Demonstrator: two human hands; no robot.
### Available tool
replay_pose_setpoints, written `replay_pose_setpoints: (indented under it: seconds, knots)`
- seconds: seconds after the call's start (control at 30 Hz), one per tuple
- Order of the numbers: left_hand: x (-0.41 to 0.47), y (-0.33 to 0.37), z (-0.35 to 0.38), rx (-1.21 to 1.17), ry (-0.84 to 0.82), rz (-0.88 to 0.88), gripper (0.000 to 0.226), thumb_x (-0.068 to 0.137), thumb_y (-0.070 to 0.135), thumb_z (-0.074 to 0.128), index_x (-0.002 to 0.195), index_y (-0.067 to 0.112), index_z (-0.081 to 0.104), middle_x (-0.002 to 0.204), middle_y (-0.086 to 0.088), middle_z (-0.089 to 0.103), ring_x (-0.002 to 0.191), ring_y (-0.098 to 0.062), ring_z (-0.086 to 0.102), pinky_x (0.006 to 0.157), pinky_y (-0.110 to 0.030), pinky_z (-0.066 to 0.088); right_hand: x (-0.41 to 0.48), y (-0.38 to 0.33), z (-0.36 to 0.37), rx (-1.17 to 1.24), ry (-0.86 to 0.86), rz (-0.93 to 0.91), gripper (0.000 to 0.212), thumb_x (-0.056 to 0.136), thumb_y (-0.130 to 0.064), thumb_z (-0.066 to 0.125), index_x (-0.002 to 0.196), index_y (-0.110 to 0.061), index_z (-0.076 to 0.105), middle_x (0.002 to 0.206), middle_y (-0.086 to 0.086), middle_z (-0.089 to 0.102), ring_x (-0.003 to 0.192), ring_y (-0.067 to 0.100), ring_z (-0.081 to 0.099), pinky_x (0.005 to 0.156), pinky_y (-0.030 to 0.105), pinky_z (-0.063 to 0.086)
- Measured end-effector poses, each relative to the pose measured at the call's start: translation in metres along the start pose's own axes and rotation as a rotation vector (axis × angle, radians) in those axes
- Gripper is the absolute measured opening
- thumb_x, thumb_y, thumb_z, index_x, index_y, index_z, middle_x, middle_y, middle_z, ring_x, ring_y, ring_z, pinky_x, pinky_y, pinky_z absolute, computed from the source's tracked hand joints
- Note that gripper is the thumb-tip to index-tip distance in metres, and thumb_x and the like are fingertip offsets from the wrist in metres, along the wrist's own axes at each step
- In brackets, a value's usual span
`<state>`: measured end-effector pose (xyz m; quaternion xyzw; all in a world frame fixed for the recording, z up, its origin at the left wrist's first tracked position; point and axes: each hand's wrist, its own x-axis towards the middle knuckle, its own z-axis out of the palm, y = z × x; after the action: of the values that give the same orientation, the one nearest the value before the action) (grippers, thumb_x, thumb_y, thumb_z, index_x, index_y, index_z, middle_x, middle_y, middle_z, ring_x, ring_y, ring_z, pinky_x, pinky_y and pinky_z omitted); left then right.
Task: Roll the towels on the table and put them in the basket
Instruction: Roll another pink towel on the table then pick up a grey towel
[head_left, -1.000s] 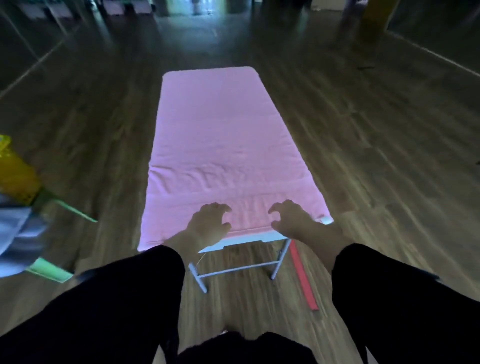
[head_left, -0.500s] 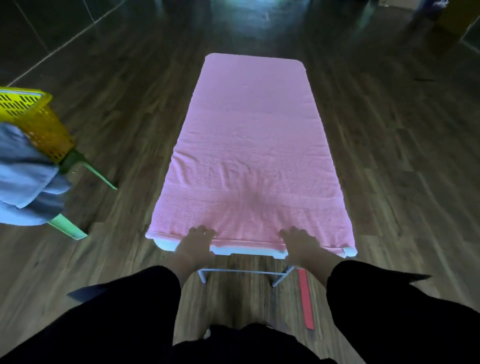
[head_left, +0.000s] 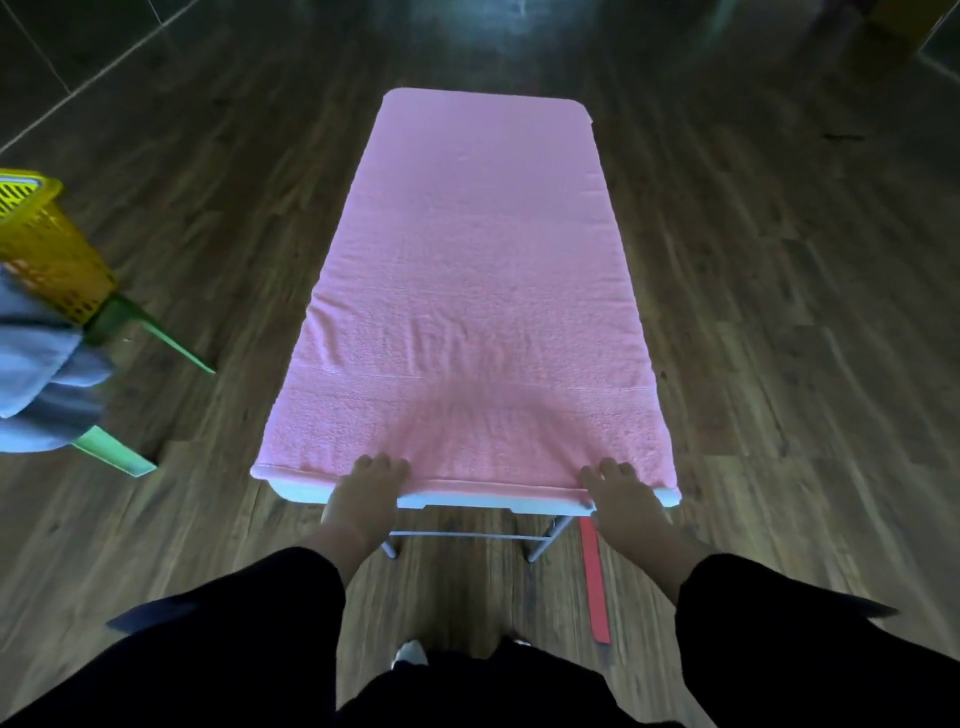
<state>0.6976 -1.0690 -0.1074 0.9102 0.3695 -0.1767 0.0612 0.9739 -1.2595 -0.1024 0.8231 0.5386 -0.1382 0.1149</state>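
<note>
One pink towel lies spread flat over nearly the whole surface, its far end at the far edge and its near hem running along the near edge, where a strip of white top shows. A few shallow creases cross the near third.

Both hands are at that near hem. The left hand sits toward the near-left corner, the right hand close to the near-right corner, well apart from each other. The left fingers and the right fingers are bent, with their tips on top of the towel just past the hem. The thumbs mostly cannot be seen, so I cannot tell whether either hand pinches the hem or only presses on it.

Off the left edge, well apart from the surface, a yellow basket stands on a green stand, with a blue cloth bunched just beside it. A red strip lies on the floor below the near-right corner.
</note>
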Motion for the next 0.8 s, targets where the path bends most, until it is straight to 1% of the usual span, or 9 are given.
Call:
replay_pose_setpoints:
  seconds: [0.03,0.13,0.17,0.27,0.33,0.47,0.53,0.63,0.8]
  knots:
    - [0.002,0.0,0.0,0.003,0.0,-0.01,0.037,0.089,0.006,0.048,0.125,0.015,0.043,0.123,-0.006,0.047,0.112,-0.024,0.043,0.095,-0.034,0.045,0.001,-0.001,0.001,-0.017,0.04,-0.019,0.045,0.081,-0.004,0.062,0.122,-0.015,0.048,0.114,0.007,0.05,0.103,0.027,0.05,0.073,0.036,0.053]
    - [0.007,-0.004,-0.011,-0.082,-0.039,-0.05,0.036,0.089,-0.001,0.043,0.121,0.013,0.049,0.118,-0.007,0.051,0.113,-0.024,0.045,0.092,-0.031,0.044,0.0,0.001,0.005,-0.023,0.094,-0.048,0.056,0.037,0.003,0.087,0.086,-0.011,0.062,0.078,0.007,0.056,0.067,0.027,0.057,0.038,0.035,0.048]
    - [0.01,-0.006,-0.014,-0.087,-0.055,-0.042,0.036,0.089,-0.002,0.042,0.121,0.013,0.051,0.117,-0.008,0.053,0.112,-0.024,0.046,0.089,-0.032,0.044,-0.001,0.003,0.007,-0.003,0.091,-0.06,0.054,0.04,0.002,0.086,0.086,-0.012,0.063,0.079,0.006,0.056,0.068,0.026,0.056,0.039,0.036,0.048]
    - [0.015,-0.012,-0.021,-0.086,-0.13,-0.054,0.033,0.093,0.002,0.038,0.118,0.015,0.054,0.115,-0.008,0.057,0.103,-0.023,0.049,0.082,-0.033,0.044,0.003,0.018,0.009,0.102,0.088,-0.14,0.025,0.09,-0.007,0.056,0.113,-0.017,0.059,0.106,0.003,0.056,0.097,0.024,0.052,0.07,0.034,0.046]
    - [0.017,-0.011,-0.027,-0.068,-0.184,-0.11,0.029,0.095,0.007,0.037,0.118,0.015,0.053,0.117,-0.009,0.057,0.107,-0.025,0.051,0.084,-0.037,0.044,0.009,0.027,0.003,0.269,0.065,-0.109,0.025,0.101,-0.018,0.042,0.117,-0.019,0.06,0.11,0.002,0.061,0.101,0.022,0.054,0.079,0.035,0.047]
    - [0.021,0.014,-0.045,0.074,-0.008,-0.312,0.029,0.092,0.014,0.043,0.121,0.015,0.045,0.117,-0.006,0.053,0.106,-0.023,0.052,0.084,-0.038,0.046,0.023,0.034,-0.007,0.41,0.011,0.002,0.023,0.1,-0.032,0.047,0.113,-0.017,0.058,0.099,0.0,0.067,0.09,0.024,0.063,0.079,0.038,0.052]
    - [0.024,0.041,-0.045,0.084,0.104,-0.213,0.032,0.091,0.009,0.045,0.123,0.014,0.043,0.12,-0.006,0.051,0.105,-0.022,0.051,0.084,-0.035,0.051,0.028,0.032,-0.008,0.415,-0.005,0.033,0.02,0.098,-0.034,0.049,0.109,-0.017,0.052,0.097,-0.001,0.062,0.09,0.024,0.063,0.075,0.035,0.052]
    - [0.025,0.093,-0.032,-0.054,0.104,0.139,0.035,0.095,0.009,0.043,0.13,0.013,0.048,0.132,-0.008,0.048,0.117,-0.025,0.045,0.094,-0.037,0.047,0.034,0.029,-0.004,0.422,-0.003,0.056,0.021,0.097,-0.036,0.051,0.108,-0.018,0.056,0.099,-0.001,0.048,0.097,0.024,0.058,0.079,0.035,0.05]
    - [0.028,0.121,-0.025,-0.153,0.02,0.166,0.042,0.101,0.019,0.038,0.143,0.019,0.041,0.142,-0.007,0.044,0.129,-0.025,0.038,0.108,-0.041,0.038,0.025,0.052,0.003,0.456,0.04,-0.047,0.024,0.086,-0.031,0.064,0.107,-0.021,0.063,0.102,-0.001,0.051,0.097,0.02,0.054,0.08,0.036,0.05]
